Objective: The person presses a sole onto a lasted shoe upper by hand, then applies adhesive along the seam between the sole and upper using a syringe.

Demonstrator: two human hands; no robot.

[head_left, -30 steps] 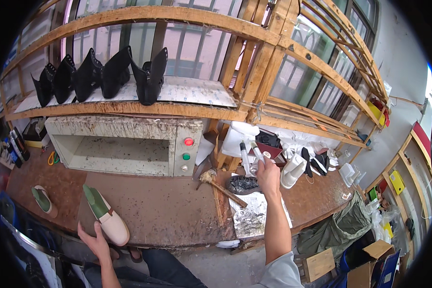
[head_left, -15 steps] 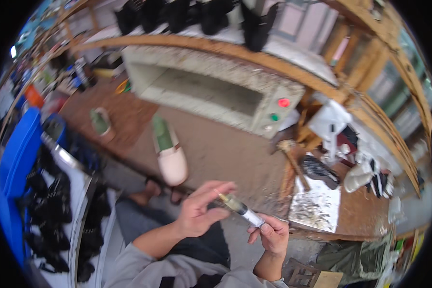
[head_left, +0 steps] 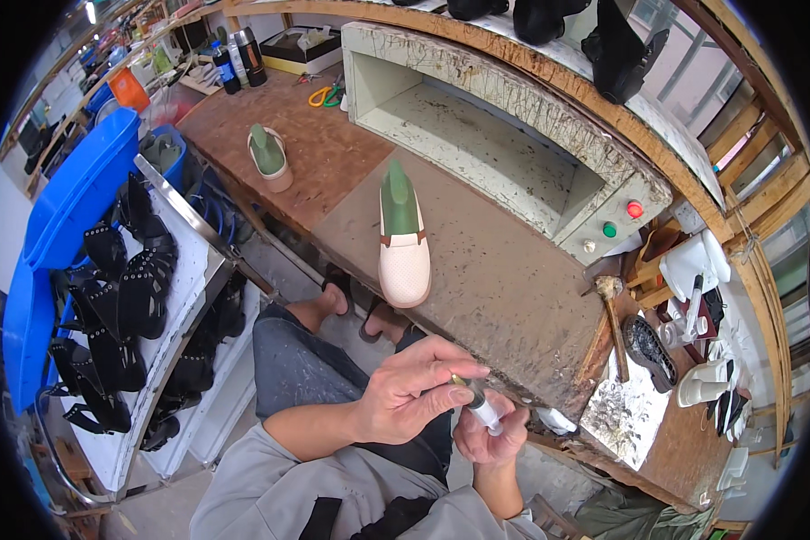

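Note:
My right hand is closed round the lower end of a clear plastic syringe, low over the front edge of the bench. At the syringe's other end, my left hand pinches the brass-coloured tip between thumb and forefinger; its fingers partly cover the barrel. Just beyond, a pale pink shoe with a brown strap sits on a green last, apart from both hands. Farther left on the bench stands another pale shoe, also on a green last.
A grey box-shaped machine with buttons lines the back. At the right lie a hammer, a dark sole, a stained white sheet and white cups. Black strappy shoes fill a rack at the left, beside blue bins.
The left thumb and forefinger have closed on the syringe's tip, where they were apart before. Both hands sit slightly lower in view, and the bench has shifted right and up.

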